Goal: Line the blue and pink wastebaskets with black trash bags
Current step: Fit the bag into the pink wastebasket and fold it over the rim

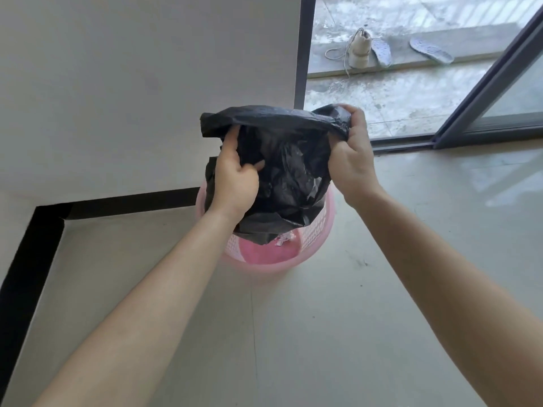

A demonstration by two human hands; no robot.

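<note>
Black trash bag [282, 177] is held up right above the pink wastebasket [318, 227], its bottom end dangling down inside the rim. Left hand [236, 179] has its fingers curled into the plastic at the bag's near-left edge; right hand [351, 155] is pinching the bunched top edge on the right. The basket sits on the tile floor [323, 333] by the wall corner (blue one isn't in shot).
</note>
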